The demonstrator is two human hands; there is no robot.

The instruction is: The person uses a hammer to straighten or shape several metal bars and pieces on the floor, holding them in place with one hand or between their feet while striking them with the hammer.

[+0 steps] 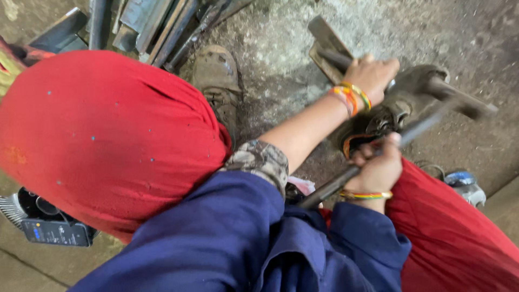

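My left hand (372, 75), with coloured bangles at the wrist, is closed around a flat metal bar (327, 39) that lies on the dusty floor. My right hand (379, 168) grips a long dark metal rod (420, 125) that slants from my lap up to the right. A worn shoe (416, 89) rests on the bar just beyond both hands. My red trouser legs (102, 135) and blue sleeves (227, 238) fill the lower part of the view and hide the rod's near end.
Several steel profiles (151, 24) lie stacked at the top left. My other shoe (217, 81) stands on the grey concrete. A black device with a small screen (51, 230) sits at the lower left, and a power tool with a blue part (460, 183) at the right.
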